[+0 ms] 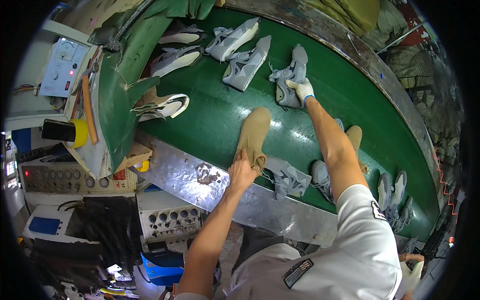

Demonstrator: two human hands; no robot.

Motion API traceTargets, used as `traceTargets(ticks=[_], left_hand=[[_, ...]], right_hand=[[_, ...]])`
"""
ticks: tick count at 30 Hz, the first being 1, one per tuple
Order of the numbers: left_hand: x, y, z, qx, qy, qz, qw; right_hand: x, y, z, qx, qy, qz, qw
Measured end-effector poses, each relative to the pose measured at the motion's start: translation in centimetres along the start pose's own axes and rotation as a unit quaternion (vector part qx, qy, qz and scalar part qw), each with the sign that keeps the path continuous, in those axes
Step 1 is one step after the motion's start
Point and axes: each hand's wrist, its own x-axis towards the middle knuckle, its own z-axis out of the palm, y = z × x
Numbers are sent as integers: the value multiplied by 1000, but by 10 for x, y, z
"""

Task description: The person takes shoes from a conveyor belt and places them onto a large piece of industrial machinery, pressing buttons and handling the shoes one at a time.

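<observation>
My bare left hand [242, 171] is closed on the ankle end of a tan boot [256, 131], which lies on the green conveyor belt [200, 130] with its toe pointing away from me. Farther off to the right, my right hand [303, 91] in a white glove grips a grey sneaker [298, 65] near its heel. Just right of the boot, another grey sneaker [287, 178] rests at the belt's near edge. Part of a second tan boot [354, 139] shows beside my right forearm.
Several grey sneakers [246, 64] lie along the far left of the belt, and more [385, 192] at the right. Metal edging [175, 170] borders the belt. A hammer [89, 107] and yellow tape roll [80, 133] sit at the left, above control panels [65, 176].
</observation>
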Motion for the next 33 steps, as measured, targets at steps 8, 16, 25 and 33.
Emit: traceTargets(ticks=[8,16,25,33], left_hand=[[-117,-61,-59,-289,53,-97,951],[-290,-101,-198,-618,198,-40,760],[-519,-244,-188,-644,478,-164,574],[-624,-315,-150,-673,610,-131,398]], right_hand=[[-198,-68,-23,390,-372,82,838],[-523,-119,129,495,-452,387,632],[-726,-147,242,126,-704,174,676],[-847,-140,321,108,-714,200,663]])
